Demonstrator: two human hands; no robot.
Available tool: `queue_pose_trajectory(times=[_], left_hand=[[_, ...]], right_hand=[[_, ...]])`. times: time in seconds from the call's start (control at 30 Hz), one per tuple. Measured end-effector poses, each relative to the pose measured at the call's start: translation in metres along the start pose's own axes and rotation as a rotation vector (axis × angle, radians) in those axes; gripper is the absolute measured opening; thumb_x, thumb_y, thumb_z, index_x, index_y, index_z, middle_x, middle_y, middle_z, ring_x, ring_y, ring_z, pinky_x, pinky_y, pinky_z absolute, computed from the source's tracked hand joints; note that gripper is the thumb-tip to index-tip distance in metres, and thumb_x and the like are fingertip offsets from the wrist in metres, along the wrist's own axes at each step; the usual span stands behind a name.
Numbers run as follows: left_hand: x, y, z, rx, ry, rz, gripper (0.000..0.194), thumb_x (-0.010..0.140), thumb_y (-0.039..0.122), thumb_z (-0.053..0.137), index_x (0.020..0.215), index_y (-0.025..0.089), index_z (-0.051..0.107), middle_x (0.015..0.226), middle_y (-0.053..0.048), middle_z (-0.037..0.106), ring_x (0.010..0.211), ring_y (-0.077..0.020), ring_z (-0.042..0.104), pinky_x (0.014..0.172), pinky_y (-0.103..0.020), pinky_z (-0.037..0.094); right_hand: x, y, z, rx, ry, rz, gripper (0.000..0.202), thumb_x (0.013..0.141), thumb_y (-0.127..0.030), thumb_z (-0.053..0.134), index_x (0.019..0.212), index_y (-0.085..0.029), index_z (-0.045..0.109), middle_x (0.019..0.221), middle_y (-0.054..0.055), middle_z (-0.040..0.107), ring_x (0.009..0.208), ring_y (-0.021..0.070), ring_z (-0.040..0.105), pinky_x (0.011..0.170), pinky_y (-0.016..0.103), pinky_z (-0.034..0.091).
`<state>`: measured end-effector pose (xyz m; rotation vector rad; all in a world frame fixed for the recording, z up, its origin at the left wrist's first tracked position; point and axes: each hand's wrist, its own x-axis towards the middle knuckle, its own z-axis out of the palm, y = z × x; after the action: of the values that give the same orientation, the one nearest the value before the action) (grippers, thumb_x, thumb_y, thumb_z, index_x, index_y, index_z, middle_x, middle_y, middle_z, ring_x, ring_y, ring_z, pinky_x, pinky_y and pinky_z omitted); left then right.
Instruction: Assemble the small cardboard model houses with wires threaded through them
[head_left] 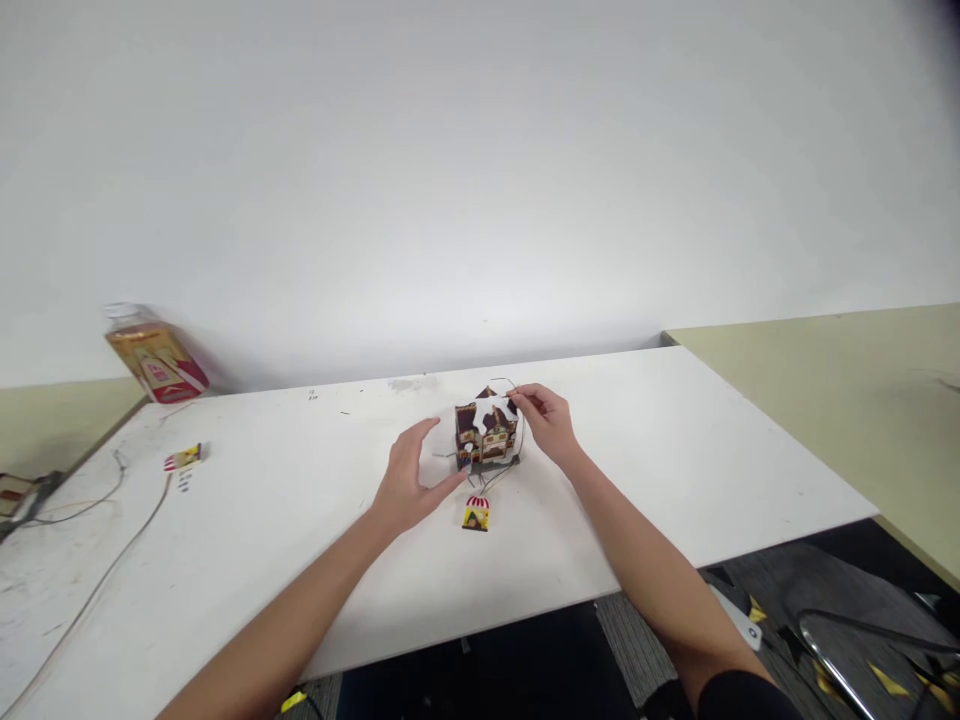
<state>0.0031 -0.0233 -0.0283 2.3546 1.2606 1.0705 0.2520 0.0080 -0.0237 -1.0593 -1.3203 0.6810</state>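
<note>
A small model house with a dark roof and white snow-like patches stands on the white table. At its right roof edge, my right hand is closed in a pinch on a thin dark wire, which loops down in front of the house. To the left of the house, my left hand is open, thumb and fingers spread apart, its thumb tip close to the front left corner. Just in front lies a small yellow piece with a red-and-white striped awning, near the lower end of the wire.
A bottle with a red and gold label stands at the table's back left. A second striped yellow piece and a pale cable lie on the left. Behind the white table rises a white wall. A metal chair frame shows lower right.
</note>
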Motion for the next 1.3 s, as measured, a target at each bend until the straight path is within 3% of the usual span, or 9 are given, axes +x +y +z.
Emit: queue_pose_trajectory(times=[0.1, 0.23, 0.33, 0.43, 0.57, 0.77, 1.07, 1.3], left_hand=[[0.003, -0.002, 0.001, -0.005, -0.065, -0.117, 0.091, 0.069, 0.05, 0.073, 0.142, 0.024, 0.026, 0.136, -0.014, 0.05, 0.127, -0.0331, 0.045, 0.103, -0.051, 0.036], [0.005, -0.001, 0.002, -0.044, -0.155, -0.215, 0.095, 0.067, 0.051, 0.073, 0.143, 0.022, 0.025, 0.119, -0.013, 0.063, 0.12, -0.035, 0.051, 0.1, -0.053, 0.036], [0.006, 0.002, 0.0, -0.141, -0.138, -0.281, 0.089, 0.067, 0.049, 0.073, 0.141, 0.023, 0.029, 0.109, -0.01, 0.067, 0.107, -0.0301, 0.06, 0.093, -0.046, 0.043], [0.007, 0.005, -0.002, -0.235, -0.055, -0.331, 0.084, 0.067, 0.046, 0.073, 0.137, 0.022, 0.034, 0.098, -0.006, 0.068, 0.091, -0.0227, 0.064, 0.086, -0.039, 0.048], [0.009, 0.005, -0.006, -0.313, 0.078, -0.433, 0.078, 0.065, 0.045, 0.075, 0.131, 0.022, 0.039, 0.089, -0.003, 0.067, 0.074, -0.0176, 0.061, 0.074, -0.033, 0.05], [0.013, 0.003, -0.009, -0.415, 0.142, -0.563, 0.078, 0.063, 0.045, 0.077, 0.127, 0.021, 0.041, 0.084, -0.003, 0.066, 0.065, -0.0146, 0.058, 0.065, -0.029, 0.049], [0.014, 0.007, -0.01, -0.403, 0.183, -0.582, 0.076, 0.062, 0.046, 0.077, 0.125, 0.021, 0.042, 0.077, 0.001, 0.064, 0.062, -0.013, 0.056, 0.063, -0.027, 0.047], [0.013, 0.007, -0.009, -0.364, 0.182, -0.549, 0.075, 0.064, 0.045, 0.076, 0.125, 0.021, 0.041, 0.072, 0.002, 0.062, 0.062, -0.0141, 0.057, 0.063, -0.027, 0.048]], right_hand=[[-0.007, -0.002, 0.013, 0.071, -0.088, 0.007, 0.019, 0.084, -0.039, 0.062, 0.087, -0.021, 0.068, 0.086, 0.005, 0.071, 0.077, 0.0164, 0.065, 0.071, 0.03, 0.055], [-0.013, -0.002, 0.024, 0.126, 0.008, -0.068, 0.015, 0.085, -0.036, 0.061, 0.09, -0.023, 0.067, 0.094, 0.005, 0.07, 0.089, 0.0176, 0.066, 0.081, 0.033, 0.054], [-0.013, -0.002, 0.021, 0.161, 0.115, -0.094, 0.013, 0.087, -0.034, 0.059, 0.092, -0.024, 0.066, 0.093, 0.004, 0.07, 0.091, 0.0171, 0.066, 0.083, 0.034, 0.054], [-0.01, -0.006, 0.014, 0.118, 0.135, -0.141, 0.013, 0.089, -0.033, 0.057, 0.092, -0.024, 0.065, 0.084, 0.002, 0.068, 0.078, 0.0147, 0.065, 0.075, 0.032, 0.054], [-0.01, -0.017, 0.008, -0.068, -0.018, -0.28, 0.015, 0.089, -0.031, 0.056, 0.091, -0.024, 0.069, 0.084, 0.004, 0.067, 0.078, 0.0152, 0.063, 0.072, 0.032, 0.053], [-0.014, -0.019, 0.014, -0.203, -0.316, -0.371, 0.021, 0.089, -0.036, 0.055, 0.093, -0.025, 0.072, 0.082, 0.005, 0.07, 0.074, 0.0155, 0.064, 0.068, 0.031, 0.054], [-0.016, -0.01, 0.015, -0.348, -0.38, -0.476, 0.016, 0.09, -0.028, 0.054, 0.085, -0.022, 0.069, 0.08, 0.004, 0.072, 0.074, 0.0149, 0.062, 0.072, 0.03, 0.049], [-0.019, -0.018, 0.015, -0.635, -0.475, -0.517, 0.019, 0.094, -0.021, 0.045, 0.09, -0.019, 0.063, 0.088, 0.006, 0.068, 0.079, 0.0153, 0.055, 0.075, 0.03, 0.04]])
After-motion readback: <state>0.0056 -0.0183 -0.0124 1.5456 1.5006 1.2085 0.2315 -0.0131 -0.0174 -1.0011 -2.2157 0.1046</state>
